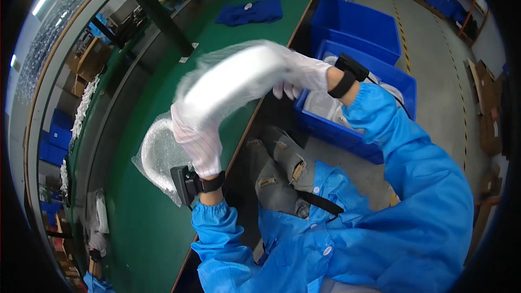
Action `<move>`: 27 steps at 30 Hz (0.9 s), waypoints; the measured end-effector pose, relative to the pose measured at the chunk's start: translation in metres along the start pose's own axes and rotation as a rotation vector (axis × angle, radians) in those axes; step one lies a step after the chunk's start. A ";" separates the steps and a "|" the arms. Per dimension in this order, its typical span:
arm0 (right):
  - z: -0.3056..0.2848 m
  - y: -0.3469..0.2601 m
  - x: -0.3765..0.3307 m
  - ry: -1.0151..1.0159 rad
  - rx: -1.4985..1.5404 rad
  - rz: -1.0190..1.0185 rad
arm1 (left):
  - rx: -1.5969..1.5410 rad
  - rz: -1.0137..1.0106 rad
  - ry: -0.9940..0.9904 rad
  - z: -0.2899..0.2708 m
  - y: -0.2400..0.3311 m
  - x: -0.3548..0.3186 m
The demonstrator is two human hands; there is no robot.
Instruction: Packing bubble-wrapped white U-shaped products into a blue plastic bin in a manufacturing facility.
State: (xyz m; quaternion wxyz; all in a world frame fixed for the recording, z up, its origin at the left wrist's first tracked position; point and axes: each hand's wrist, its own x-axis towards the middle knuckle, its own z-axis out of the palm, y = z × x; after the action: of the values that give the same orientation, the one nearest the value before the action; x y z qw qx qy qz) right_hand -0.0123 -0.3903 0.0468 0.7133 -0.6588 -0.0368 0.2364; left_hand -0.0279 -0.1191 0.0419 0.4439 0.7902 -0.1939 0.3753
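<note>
Both my hands wear white striped gloves and hold one long white part wrapped in clear bubble wrap [230, 81], blurred by motion, above the edge of the green table [141, 228]. My left hand [196, 135] grips its lower left end. My right hand [301, 73] grips its upper right end. A second bubble-wrap bag [157, 154] lies flat on the table just left of my left hand. Each wrist carries a black strap with a small device.
Two blue plastic bins [358, 27] stand on the floor to my right; the nearer one holds clear bagged items [325, 105]. A blue garment [251, 11] lies farther up the table. Cardboard boxes [89, 57] and blue crates sit beyond the table's left side.
</note>
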 end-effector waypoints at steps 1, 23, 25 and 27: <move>-0.012 0.008 0.022 0.179 -0.224 -0.037 | 0.000 -0.087 0.043 0.005 -0.007 0.006; 0.034 -0.033 0.075 0.395 -0.388 -0.970 | -0.014 -0.127 -0.039 0.005 0.004 0.026; 0.050 -0.042 0.036 0.382 -0.355 -1.002 | 0.147 0.003 0.068 -0.004 0.031 0.018; 0.069 -0.047 0.013 0.338 -0.214 -1.014 | -0.365 -0.080 0.231 -0.017 0.051 0.009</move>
State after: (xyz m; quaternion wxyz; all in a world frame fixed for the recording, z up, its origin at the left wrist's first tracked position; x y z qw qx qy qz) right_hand -0.0123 -0.3227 0.0976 0.6629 -0.6561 -0.2586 -0.2516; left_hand -0.0616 -0.1317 0.0826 0.6136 0.6555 -0.1749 0.4039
